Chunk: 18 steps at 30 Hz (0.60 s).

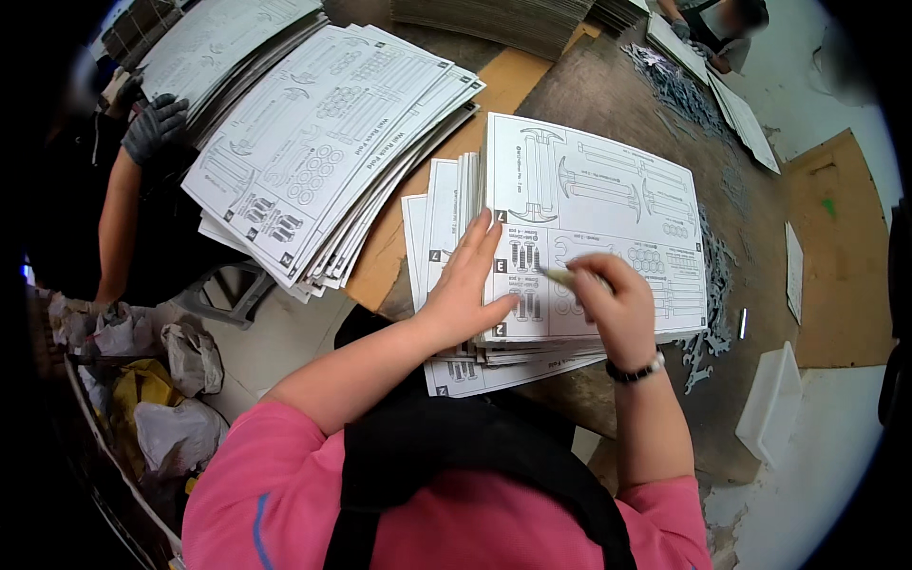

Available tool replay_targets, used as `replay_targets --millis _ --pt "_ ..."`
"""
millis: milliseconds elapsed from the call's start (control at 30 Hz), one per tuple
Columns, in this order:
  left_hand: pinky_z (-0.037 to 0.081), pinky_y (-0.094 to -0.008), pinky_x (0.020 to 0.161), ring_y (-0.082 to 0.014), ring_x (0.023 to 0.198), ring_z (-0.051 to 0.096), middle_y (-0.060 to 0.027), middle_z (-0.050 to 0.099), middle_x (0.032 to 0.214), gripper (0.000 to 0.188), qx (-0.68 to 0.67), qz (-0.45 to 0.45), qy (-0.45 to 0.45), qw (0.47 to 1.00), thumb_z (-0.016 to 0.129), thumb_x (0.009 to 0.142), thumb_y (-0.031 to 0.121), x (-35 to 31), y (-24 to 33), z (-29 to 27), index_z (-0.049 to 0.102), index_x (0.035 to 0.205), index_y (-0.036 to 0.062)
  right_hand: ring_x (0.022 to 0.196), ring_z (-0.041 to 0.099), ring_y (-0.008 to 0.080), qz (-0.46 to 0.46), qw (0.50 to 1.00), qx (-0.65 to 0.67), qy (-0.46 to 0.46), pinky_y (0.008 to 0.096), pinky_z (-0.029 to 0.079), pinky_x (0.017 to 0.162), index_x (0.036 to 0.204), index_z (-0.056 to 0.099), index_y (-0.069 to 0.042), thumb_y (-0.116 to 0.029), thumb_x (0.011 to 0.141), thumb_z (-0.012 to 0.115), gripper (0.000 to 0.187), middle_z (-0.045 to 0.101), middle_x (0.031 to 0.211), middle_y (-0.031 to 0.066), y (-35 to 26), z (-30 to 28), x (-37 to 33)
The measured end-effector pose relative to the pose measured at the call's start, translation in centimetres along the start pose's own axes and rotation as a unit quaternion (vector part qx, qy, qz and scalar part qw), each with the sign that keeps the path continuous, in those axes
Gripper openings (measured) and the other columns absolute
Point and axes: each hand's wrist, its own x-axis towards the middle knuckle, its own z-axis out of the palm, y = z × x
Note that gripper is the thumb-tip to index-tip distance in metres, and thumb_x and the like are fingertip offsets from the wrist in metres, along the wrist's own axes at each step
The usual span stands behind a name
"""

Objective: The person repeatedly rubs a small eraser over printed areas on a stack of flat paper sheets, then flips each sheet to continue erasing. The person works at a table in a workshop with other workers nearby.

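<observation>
Gripping closed in the head view, the right hand [617, 302] pinches a slim, pale pen-like tool [559, 276] over the stack [617, 223] of printed sheets; the left hand [465, 285] lies open, fingers loosely spread on the stack's left side, grasping nothing; the stack sits at the near edge of the brown tabletop [575, 100], beside grey metal pieces [714, 313]; uneven lower sheets [451, 380] jut out, so pressure could make it slide; a slip could bring the tip against the nearby left thumb.

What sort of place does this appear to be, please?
Probably a hand-assembly or packing workshop, judging by the stacked printed sheets, small grey metal-looking pieces heaped on the worktable, and a co-worker's grey glove.
</observation>
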Motion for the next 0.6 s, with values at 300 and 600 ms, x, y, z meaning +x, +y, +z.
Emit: replay_targets --millis 300,600 --pt "0.019 -0.0387 0.105 -0.0372 0.131 0.013 -0.0253 0.007 0.141 0.09 -0.036 -0.045 -0.015 0.998 0.062 0.069 0.017 -0.3 -0.7 0.4 0.005 0.136 -0.0036 0.051 0.044 0.0037 0.084 0.996 0.032 -0.012 0.0163 0.034 0.046 0.092 0.06 -0.001 -0.015 0.082 0.055 0.018 0.054 0.066 -0.0005 2.3 2.2 4.8" --pt "0.019 -0.04 0.105 -0.0382 0.13 0.013 -0.0263 0.008 0.14 0.089 -0.045 -0.032 -0.018 0.998 0.063 0.069 0.018 -0.2 -0.8 0.5 0.008 0.135 -0.0053 0.052 0.055 0.0171 -0.016 0.987 -0.153 -0.049 0.0296 0.043 0.047 0.085 0.061 -0.002 -0.016 0.078 0.055 0.017 0.06 0.067 0.009 1.1 2.4 6.5"
